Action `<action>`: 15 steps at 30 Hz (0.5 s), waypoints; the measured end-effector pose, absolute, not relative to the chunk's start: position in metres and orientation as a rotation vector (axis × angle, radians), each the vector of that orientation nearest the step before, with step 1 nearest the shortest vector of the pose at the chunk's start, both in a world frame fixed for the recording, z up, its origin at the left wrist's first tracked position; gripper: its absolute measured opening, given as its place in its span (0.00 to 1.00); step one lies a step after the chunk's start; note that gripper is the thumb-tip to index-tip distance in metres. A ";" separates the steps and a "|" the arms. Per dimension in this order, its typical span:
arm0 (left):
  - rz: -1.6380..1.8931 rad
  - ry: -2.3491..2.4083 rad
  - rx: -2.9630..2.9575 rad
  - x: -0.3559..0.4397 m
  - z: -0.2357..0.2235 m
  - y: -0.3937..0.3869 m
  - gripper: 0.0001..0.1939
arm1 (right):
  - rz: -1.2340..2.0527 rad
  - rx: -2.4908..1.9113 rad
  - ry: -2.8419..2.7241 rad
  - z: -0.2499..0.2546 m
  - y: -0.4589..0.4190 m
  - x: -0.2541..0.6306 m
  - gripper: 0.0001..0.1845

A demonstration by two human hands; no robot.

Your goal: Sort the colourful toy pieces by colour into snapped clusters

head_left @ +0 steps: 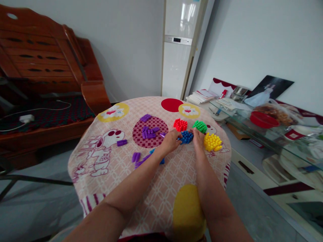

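A bunch of small blue plastic sticks (187,137) stands on end on the cloth-covered table, between my two hands. My left hand (171,141) is at its left side, fingers bent in against the blue sticks. On the other side my right hand (199,137) presses its fingers along the bunch. Close around stand bunches of red sticks (180,125), green sticks (200,126) and yellow sticks (212,142). Purple sticks (148,133) lie flat in loose groups to the left. A few blue pieces (162,161) lie partly hidden behind my left forearm.
The round table has a patterned pink cloth (161,201). A wooden bench (37,64) with a white cable stands at left. At right is a glass-topped cabinet (242,117) carrying papers, a red bowl (264,120) and bags. A tall white appliance (176,67) stands behind.
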State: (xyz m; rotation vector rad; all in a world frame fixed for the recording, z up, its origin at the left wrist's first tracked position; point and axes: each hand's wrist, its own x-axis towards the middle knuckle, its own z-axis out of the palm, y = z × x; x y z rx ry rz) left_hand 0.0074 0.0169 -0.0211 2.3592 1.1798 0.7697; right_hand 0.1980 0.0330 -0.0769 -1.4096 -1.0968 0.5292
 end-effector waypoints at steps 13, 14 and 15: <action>0.848 1.192 2.349 0.021 -0.043 0.018 0.13 | 0.516 -1.393 -1.107 -0.072 0.029 0.194 0.29; 0.835 1.205 2.346 0.019 -0.040 0.018 0.14 | 0.519 -1.396 -1.104 -0.072 0.029 0.194 0.29; 0.815 1.226 2.344 0.015 -0.036 0.020 0.14 | 0.519 -1.398 -1.102 -0.072 0.029 0.194 0.29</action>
